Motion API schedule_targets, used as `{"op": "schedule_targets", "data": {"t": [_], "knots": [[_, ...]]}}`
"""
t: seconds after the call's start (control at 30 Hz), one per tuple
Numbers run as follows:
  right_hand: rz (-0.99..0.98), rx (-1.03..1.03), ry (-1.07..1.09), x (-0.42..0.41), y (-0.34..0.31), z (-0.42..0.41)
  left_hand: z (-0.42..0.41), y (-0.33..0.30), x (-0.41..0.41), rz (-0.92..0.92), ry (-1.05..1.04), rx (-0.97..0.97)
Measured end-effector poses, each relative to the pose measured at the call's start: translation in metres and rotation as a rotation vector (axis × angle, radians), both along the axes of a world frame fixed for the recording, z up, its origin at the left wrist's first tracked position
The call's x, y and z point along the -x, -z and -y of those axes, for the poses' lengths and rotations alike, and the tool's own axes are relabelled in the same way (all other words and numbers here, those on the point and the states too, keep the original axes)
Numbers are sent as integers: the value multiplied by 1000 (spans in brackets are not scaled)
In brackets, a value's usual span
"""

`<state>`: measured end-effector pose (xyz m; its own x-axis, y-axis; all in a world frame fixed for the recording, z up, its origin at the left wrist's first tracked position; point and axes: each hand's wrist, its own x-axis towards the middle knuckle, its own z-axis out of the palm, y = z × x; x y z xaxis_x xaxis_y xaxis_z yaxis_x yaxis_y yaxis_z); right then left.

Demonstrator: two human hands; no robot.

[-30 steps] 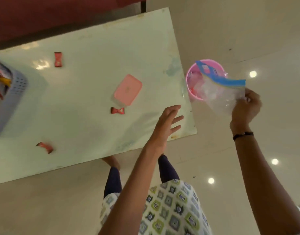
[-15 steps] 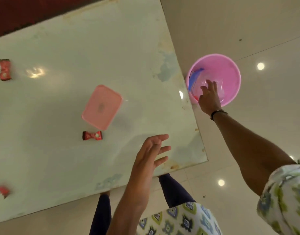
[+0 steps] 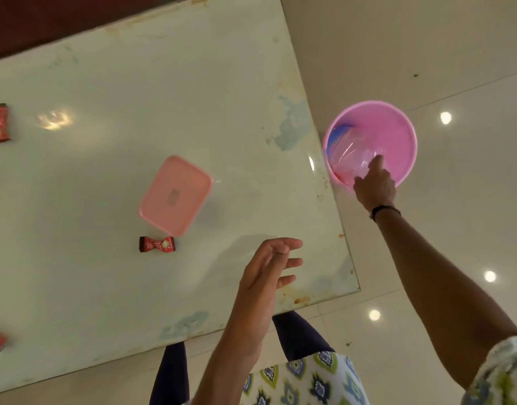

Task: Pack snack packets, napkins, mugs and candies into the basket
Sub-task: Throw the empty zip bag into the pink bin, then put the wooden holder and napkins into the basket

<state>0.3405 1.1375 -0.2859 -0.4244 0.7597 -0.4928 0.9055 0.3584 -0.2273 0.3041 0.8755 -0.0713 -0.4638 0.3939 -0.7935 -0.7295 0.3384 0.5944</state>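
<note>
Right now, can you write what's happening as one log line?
right hand: open, reaching into pink bucket at clear bag | left hand: open, empty, over table | nearest candy: unpacked

Left hand (image 3: pixel 269 270) spread loosely, right hand (image 3: pixel 374 185) extended, finger pointing

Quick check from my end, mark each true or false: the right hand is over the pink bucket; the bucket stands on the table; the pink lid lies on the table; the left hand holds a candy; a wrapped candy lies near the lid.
1. Right hand over the pink bucket: true; it reaches into it, at a clear plastic bag.
2. Bucket on the table: false; it stands on the floor beside the table edge.
3. Pink lid on the table: true.
4. Left hand holds a candy: false; it is open and empty.
5. Candy near the lid: true.
</note>
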Motion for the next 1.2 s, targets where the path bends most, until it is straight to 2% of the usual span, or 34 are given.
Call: {"op": "schedule_targets", "data": {"t": [0.07,0.13,0.23,0.3,0.37,0.43,0.6,0.8,0.93,1.2], "knots": [[-46,90,60,4,6,1,4,1,3,-10,-3,5],[-4,127,0,13,10,0,8,5,5,-18,-10,20],[113,316,-127,25,10,-2,15,8,6,-25,-27,35],[164,338,-197,24,7,-3,20,6,5,-17,-43,30],[128,197,-154,22,-7,-1,26,0,5,-12,-58,22],[-34,11,-121,21,-31,5,33,-8,5,-21,-66,11],[-394,-149,-176,29,-113,45,58,-36,15,-50,-147,-2],[-633,-88,-361,62,-190,160,123,-71,36,-79,-309,9],[-661,55,-434,89,-217,255,194,-89,49,-118,-355,5],[-683,188,-519,133,-232,420,349,-94,75,-140,-477,51]]}}
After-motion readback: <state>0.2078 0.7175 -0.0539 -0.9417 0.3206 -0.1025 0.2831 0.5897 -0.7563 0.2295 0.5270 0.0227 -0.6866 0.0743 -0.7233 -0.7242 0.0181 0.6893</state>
